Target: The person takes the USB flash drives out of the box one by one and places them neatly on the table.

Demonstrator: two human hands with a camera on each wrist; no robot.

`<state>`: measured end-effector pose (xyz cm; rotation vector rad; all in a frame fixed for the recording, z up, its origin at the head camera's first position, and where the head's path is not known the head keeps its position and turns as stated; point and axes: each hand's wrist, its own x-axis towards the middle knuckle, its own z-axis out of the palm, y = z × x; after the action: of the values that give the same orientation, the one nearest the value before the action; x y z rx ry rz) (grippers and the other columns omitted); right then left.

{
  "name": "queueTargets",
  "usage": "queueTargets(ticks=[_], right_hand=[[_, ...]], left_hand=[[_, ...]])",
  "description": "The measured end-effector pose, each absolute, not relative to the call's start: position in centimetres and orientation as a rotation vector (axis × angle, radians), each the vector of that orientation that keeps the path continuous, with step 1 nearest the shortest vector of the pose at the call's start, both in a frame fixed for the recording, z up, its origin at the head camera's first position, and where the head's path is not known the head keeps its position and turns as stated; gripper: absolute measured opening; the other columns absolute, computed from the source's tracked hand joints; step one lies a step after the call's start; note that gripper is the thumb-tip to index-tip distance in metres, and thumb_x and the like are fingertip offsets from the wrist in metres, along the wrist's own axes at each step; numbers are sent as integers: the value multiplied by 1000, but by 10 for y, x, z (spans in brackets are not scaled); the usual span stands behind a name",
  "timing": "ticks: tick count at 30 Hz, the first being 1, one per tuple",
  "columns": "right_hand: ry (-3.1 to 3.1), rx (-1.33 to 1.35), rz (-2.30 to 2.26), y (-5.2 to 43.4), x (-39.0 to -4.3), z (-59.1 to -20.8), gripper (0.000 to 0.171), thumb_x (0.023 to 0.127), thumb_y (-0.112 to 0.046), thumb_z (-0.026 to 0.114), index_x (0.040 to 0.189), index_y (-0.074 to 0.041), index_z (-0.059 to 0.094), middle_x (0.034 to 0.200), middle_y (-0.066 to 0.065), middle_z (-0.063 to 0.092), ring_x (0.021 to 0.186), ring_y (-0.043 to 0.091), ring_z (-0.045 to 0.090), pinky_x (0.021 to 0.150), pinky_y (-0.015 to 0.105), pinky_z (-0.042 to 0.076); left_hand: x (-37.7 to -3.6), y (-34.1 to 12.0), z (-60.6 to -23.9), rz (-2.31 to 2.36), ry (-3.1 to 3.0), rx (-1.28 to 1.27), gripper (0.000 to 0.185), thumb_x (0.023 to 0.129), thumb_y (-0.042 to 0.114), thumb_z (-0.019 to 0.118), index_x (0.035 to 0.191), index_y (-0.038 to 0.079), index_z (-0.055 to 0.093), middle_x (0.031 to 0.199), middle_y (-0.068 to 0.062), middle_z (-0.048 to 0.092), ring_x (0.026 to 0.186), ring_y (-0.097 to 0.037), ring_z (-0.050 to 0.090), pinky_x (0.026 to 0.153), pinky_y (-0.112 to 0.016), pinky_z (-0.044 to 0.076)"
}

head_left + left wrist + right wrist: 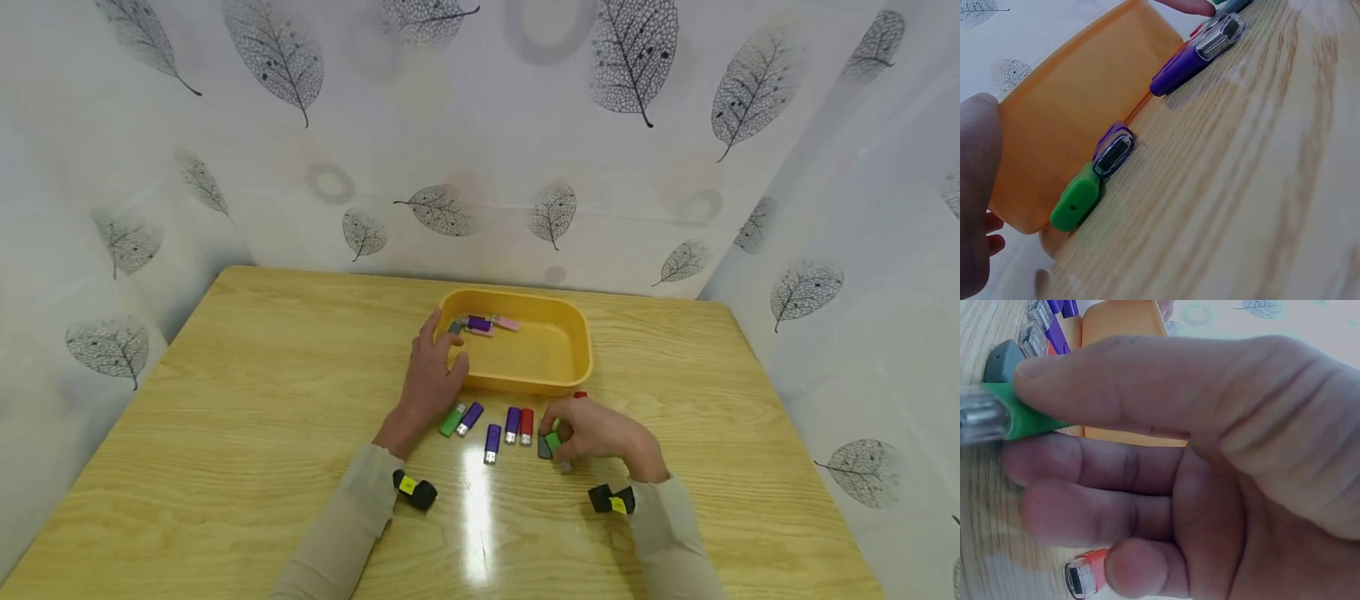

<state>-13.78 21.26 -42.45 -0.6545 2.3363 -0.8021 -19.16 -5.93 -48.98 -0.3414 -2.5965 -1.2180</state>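
My left hand (433, 375) holds the front left corner of a yellow plastic tray (517, 385), with fingers at its rim. Between the thumb and fingers of my right hand (600, 429) is a green USB stick (553, 442), its clear cap pointing toward me. Close beside it on the table lies a grey USB stick (1002, 361), partly hidden by the hand. In the tray's back left are a purple USB stick (478, 323), pink ones (507, 323) and a grey one (454, 328).
Before the tray on the wooden table (300, 400) lie another green USB stick (1075, 203), several purple ones (492, 443) and a red one (527, 425). One more red stick (1088, 574) lies by my right little finger. A leaf-patterned curtain (480, 167) stands behind the table.
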Motion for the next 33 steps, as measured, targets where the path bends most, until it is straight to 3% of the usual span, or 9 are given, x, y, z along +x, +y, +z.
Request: queueTargets(ticks=[18, 26, 33], right_hand=[[2404, -642, -736, 201, -130, -424, 19, 80, -5, 78, 94, -8, 66, 77, -3, 61, 63, 10, 51, 57, 26, 45], [2380, -593, -769, 198, -128, -425, 16, 83, -4, 76, 93, -6, 64, 73, 0, 62, 47, 13, 53, 46, 27, 47], [2357, -517, -784, 198, -125, -423, 15, 82, -1, 73, 90, -4, 62, 71, 3, 62, 43, 15, 50, 43, 26, 44]], left_hand=[[-190, -59, -489, -1210, -2605, -329, 32, 93, 26, 47, 111, 4, 61, 163, -12, 19, 130, -37, 38, 106, -53, 39], [-190, -60, -488, -1217, -2610, -336, 32, 94, 27, 47, 112, 4, 60, 163, -13, 17, 134, -37, 36, 108, -53, 38], [-190, -59, -488, -1217, -2612, -337, 32, 94, 27, 47, 112, 5, 61, 164, -12, 17, 132, -36, 37, 107, -53, 38]])
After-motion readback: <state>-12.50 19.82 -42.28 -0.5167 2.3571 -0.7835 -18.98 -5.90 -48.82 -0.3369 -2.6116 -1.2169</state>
